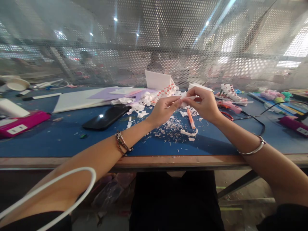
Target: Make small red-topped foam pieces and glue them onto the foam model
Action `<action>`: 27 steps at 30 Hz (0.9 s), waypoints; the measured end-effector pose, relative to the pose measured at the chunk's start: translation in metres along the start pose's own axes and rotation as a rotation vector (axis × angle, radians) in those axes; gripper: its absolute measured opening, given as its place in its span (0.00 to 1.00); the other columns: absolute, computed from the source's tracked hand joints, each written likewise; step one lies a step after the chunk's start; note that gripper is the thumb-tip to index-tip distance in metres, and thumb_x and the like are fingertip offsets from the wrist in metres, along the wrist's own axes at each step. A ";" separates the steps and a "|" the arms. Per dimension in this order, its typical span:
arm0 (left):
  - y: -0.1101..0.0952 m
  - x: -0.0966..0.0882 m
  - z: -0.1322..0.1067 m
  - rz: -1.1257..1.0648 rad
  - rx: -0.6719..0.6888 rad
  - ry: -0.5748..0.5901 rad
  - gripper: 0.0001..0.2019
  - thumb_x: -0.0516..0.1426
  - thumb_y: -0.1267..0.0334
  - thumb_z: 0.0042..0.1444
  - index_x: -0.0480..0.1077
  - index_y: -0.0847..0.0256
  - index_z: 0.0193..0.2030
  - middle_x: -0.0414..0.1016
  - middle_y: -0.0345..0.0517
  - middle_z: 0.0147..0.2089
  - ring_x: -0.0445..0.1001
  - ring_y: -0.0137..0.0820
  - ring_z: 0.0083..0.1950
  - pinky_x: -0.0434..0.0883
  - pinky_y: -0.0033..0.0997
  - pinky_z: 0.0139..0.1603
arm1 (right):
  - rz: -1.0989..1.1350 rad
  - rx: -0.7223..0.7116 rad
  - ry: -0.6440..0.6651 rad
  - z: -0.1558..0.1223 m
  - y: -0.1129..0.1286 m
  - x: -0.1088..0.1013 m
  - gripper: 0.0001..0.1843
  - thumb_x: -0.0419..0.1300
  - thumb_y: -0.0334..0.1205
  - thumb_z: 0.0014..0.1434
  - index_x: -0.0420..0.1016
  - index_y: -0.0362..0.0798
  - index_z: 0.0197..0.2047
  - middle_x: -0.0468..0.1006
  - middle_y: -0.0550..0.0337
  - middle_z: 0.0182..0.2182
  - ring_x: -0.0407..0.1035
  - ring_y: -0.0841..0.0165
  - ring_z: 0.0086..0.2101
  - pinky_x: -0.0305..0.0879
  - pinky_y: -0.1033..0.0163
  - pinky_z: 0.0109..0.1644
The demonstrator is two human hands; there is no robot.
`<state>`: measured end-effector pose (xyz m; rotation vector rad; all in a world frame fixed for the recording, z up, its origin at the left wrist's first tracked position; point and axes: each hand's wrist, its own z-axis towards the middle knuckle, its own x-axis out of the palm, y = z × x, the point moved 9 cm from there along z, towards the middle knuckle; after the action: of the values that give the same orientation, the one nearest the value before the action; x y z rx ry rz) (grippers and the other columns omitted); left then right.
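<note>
Over the middle of the blue table (216, 141), both hands meet at a small white piece (183, 95) that looks like foam or paper. My left hand (161, 110) pinches it from the left. Fingers bent, my right hand (204, 102) grips it from the other side; its exact shape is partly hidden by the fingertips. Below them, white shavings (172, 126) are scattered on the table. An orange-and-white pen-like tool (191, 119) lies there beside a curved white strip (189, 132).
Left of the hands lies a black phone (106, 118), with white and lilac sheets (79, 100) behind it. A magenta power strip (25, 123) is at far left. Crumpled white scraps (144, 99), pink-handled tool (232, 107) and cable (256, 118) lie about. Mesh (183, 29) stands behind.
</note>
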<state>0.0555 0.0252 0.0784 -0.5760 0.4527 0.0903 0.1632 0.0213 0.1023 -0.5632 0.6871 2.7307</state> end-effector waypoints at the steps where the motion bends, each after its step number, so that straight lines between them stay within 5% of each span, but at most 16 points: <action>1: 0.003 0.000 0.001 -0.003 -0.011 -0.001 0.18 0.50 0.52 0.57 0.73 0.63 0.36 0.72 0.43 0.29 0.67 0.24 0.31 0.64 0.24 0.31 | 0.028 0.013 0.007 0.000 -0.002 0.001 0.11 0.60 0.43 0.51 0.66 0.44 0.26 0.66 0.64 0.23 0.62 0.78 0.26 0.63 0.71 0.28; 16: 0.018 -0.011 0.009 -0.334 -0.045 -0.020 0.08 0.59 0.58 0.50 0.75 0.60 0.32 0.74 0.41 0.32 0.70 0.26 0.36 0.67 0.28 0.41 | 0.357 0.100 0.115 0.003 -0.004 0.008 0.09 0.61 0.42 0.50 0.68 0.44 0.29 0.71 0.64 0.24 0.66 0.78 0.26 0.65 0.69 0.31; 21: 0.020 -0.020 0.009 -0.299 -0.036 -0.129 0.08 0.60 0.60 0.48 0.74 0.58 0.36 0.74 0.41 0.35 0.70 0.25 0.39 0.67 0.26 0.43 | 0.255 0.063 0.110 0.000 0.001 0.009 0.08 0.62 0.40 0.49 0.69 0.44 0.27 0.71 0.63 0.25 0.65 0.78 0.27 0.65 0.69 0.32; 27: 0.005 -0.017 0.007 -0.116 0.085 -0.108 0.09 0.56 0.58 0.52 0.74 0.57 0.38 0.73 0.44 0.40 0.70 0.28 0.42 0.68 0.26 0.41 | 0.177 0.006 0.105 -0.002 0.007 0.010 0.08 0.61 0.40 0.50 0.69 0.44 0.26 0.70 0.63 0.25 0.64 0.78 0.27 0.66 0.67 0.34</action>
<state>0.0419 0.0342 0.0881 -0.5102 0.3158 -0.0084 0.1527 0.0160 0.0986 -0.6788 0.8063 2.8776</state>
